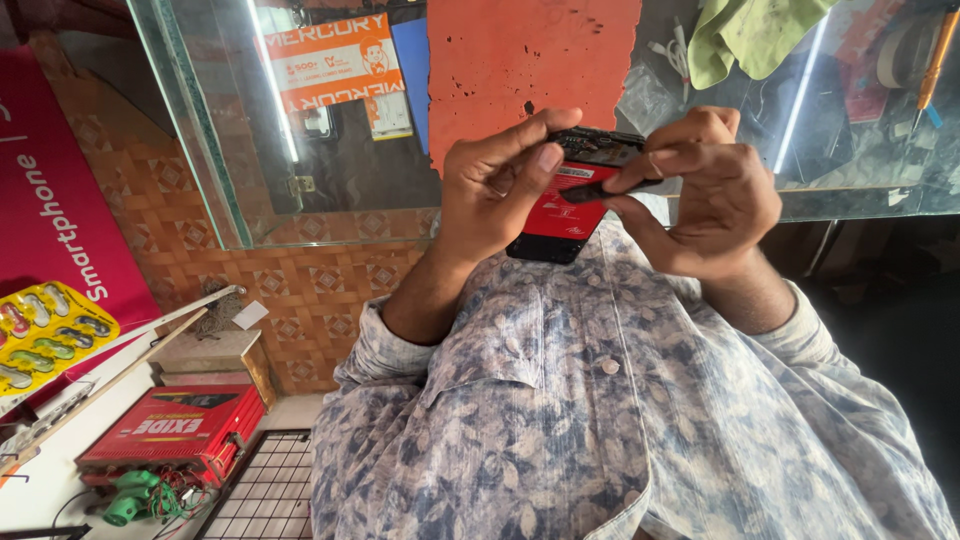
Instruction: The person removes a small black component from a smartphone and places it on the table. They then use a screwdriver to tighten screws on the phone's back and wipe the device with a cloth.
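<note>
My left hand (495,185) gripped the phone (572,205) at chest height, back open, long axis running away from me. My right hand (705,190) pinched a thin dark tool (605,189) flat across its red battery (567,212), tip pointing left.

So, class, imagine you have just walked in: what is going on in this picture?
A person in a patterned shirt holds an opened phone up in both bare hands. Its red and black inside shows. The left hand grips it from the side, thumb across the top. The right hand pinches a thin dark tool against it. Behind them stands a glass counter; a red box sits lower left.
</note>
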